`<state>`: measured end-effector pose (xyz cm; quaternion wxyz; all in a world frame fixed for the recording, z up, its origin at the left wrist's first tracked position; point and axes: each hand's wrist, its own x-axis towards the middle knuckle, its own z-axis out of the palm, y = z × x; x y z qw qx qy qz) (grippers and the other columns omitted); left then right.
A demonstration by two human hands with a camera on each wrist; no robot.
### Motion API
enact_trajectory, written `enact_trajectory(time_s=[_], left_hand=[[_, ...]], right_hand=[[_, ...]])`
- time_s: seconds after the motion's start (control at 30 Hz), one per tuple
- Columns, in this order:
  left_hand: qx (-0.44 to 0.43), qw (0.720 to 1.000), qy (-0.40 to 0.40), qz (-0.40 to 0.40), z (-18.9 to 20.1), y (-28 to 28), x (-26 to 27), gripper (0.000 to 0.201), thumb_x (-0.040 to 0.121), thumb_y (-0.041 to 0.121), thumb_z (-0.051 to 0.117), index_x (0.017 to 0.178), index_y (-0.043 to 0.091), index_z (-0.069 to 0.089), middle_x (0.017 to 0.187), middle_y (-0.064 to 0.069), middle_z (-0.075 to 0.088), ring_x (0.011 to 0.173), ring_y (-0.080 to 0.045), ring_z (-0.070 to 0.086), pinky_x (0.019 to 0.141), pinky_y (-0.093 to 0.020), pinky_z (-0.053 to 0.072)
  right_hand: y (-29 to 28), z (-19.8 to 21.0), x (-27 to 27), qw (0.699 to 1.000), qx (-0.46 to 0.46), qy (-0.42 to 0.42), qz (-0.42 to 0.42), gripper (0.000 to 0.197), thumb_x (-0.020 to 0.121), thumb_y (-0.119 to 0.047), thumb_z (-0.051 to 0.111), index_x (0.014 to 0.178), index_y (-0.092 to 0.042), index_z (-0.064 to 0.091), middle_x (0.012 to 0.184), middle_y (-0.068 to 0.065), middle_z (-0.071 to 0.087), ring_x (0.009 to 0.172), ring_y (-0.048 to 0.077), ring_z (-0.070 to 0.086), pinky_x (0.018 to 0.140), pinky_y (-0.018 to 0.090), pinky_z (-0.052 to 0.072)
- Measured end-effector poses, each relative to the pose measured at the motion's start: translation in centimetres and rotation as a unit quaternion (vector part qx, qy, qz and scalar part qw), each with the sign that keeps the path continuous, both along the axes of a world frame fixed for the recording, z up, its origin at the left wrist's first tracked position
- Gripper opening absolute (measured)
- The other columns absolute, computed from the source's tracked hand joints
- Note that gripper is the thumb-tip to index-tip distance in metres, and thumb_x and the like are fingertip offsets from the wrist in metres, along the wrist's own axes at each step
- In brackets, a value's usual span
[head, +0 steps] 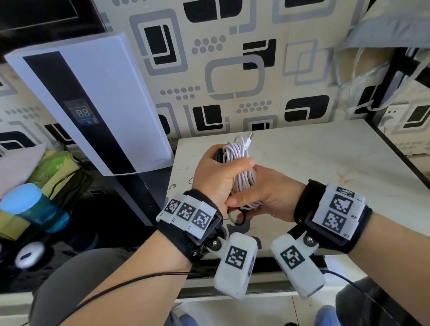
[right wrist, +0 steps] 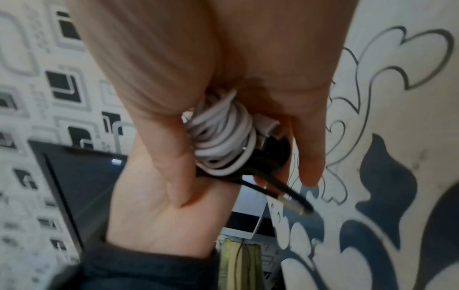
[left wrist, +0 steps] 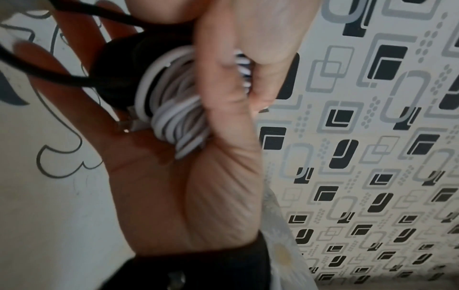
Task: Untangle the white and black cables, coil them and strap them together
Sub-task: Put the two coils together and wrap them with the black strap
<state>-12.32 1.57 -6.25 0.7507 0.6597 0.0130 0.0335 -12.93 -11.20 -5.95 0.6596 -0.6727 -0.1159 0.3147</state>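
Both coils were held together above the tabletop (head: 337, 158): left hand (head: 218, 180) had its fingers curled tight round the white cable (head: 239, 161) and the black cable (head: 218, 153) behind it, right hand (head: 268, 197) cupped the bundle's lower end with fingers and thumb wrapped on it. No strap was visible on the bundle. Likely risk: a loose black tail (right wrist: 285, 196) hung out below, so any regrip to fasten could let loops spring apart or retangle.
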Motion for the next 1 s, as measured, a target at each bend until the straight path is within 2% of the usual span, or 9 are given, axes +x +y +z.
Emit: enact_trajectory(time_s=[0.13,0.27,0.37,0.47,0.53,0.6,0.77,0.9,1.0], left_hand=[[-0.044,0.998,0.035,-0.032,0.1,-0.3,-0.4,0.049,0.064,0.017,0.081,0.101,-0.007,0.059,0.088,-0.025,0.063,0.09,-0.039,0.067,0.091,-0.055,0.053],[0.013,0.998,0.031,-0.052,1.2,0.0,0.4,0.059,0.049,0.041,0.088,0.095,0.01,0.066,0.082,-0.006,0.069,0.082,-0.026,0.067,0.081,-0.043,0.055],[0.019,0.994,0.034,-0.099,1.7,0.4,0.4,0.084,0.043,0.061,0.087,0.108,0.011,0.066,0.099,-0.007,0.072,0.094,-0.025,0.069,0.078,-0.035,0.053],[0.057,0.992,0.054,-0.101,1.0,0.7,-0.2,0.062,0.061,0.037,0.087,0.112,0.01,0.065,0.106,-0.012,0.072,0.1,-0.03,0.068,0.088,-0.041,0.054],[0.098,0.989,0.055,-0.091,0.7,0.4,-0.6,0.032,0.074,0.01,0.079,0.104,0.01,0.068,0.098,-0.017,0.072,0.087,-0.032,0.07,0.077,-0.035,0.058],[0.124,0.988,0.051,-0.079,0.8,0.2,-0.8,0.025,0.077,-0.001,0.074,0.1,0.009,0.068,0.084,-0.017,0.071,0.066,-0.024,0.068,0.061,-0.029,0.057],[0.17,0.985,0.01,-0.024,1.4,0.2,-0.8,0.021,0.083,-0.005,0.061,0.099,0.005,0.072,0.063,-0.002,0.07,0.047,-0.014,0.055,0.045,-0.021,0.047],[0.186,0.982,-0.018,0.001,1.4,0.5,-0.8,0.027,0.091,-0.004,0.055,0.112,0.007,0.068,0.079,-0.009,0.073,0.049,-0.011,0.052,0.046,-0.019,0.046],[0.207,0.978,-0.033,0.01,1.0,0.7,-0.6,0.037,0.092,-0.002,0.054,0.12,0.02,0.065,0.081,-0.005,0.073,0.049,-0.01,0.054,0.047,-0.019,0.046]], right_hand=[[0.4,-0.1,-0.2,0.998,-0.039,-0.024,-0.04,0.03,0.074,0.001,0.076,0.102,0.004,0.065,0.093,0.024,0.068,0.079,0.037,0.066,0.073,0.043,0.057],[0.7,0.2,0.0,0.992,-0.031,-0.004,-0.119,0.019,0.073,0.011,0.067,0.092,0.012,0.066,0.081,0.026,0.064,0.07,0.035,0.064,0.068,0.043,0.059],[-0.2,0.7,1.0,0.983,0.026,0.03,-0.179,0.022,0.075,0.012,0.063,0.096,0.012,0.062,0.081,0.024,0.061,0.065,0.033,0.062,0.062,0.041,0.058],[-1.5,1.5,1.9,0.968,0.108,0.07,-0.215,0.015,0.079,0.005,0.06,0.094,0.005,0.062,0.081,0.018,0.062,0.068,0.026,0.063,0.061,0.034,0.055],[-2.1,1.9,2.2,0.956,0.147,0.103,-0.232,0.007,0.083,0.001,0.056,0.087,-0.001,0.062,0.075,0.013,0.063,0.067,0.023,0.064,0.061,0.033,0.055],[-2.3,2.1,2.2,0.949,0.171,0.12,-0.237,0.007,0.085,0.0,0.054,0.084,-0.001,0.061,0.073,0.014,0.064,0.066,0.025,0.066,0.06,0.032,0.057],[-2.3,2.0,2.4,0.952,0.154,0.084,-0.252,0.006,0.084,0.002,0.055,0.085,0.0,0.061,0.077,0.016,0.065,0.077,0.028,0.066,0.068,0.038,0.058],[-2.7,2.2,2.5,0.949,0.112,0.075,-0.286,0.006,0.083,0.005,0.058,0.081,-0.001,0.059,0.07,0.014,0.06,0.062,0.024,0.062,0.057,0.033,0.055],[-2.3,2.0,2.3,0.955,0.08,0.065,-0.28,0.007,0.08,0.006,0.06,0.081,0.0,0.058,0.07,0.014,0.056,0.06,0.023,0.057,0.054,0.032,0.052]])
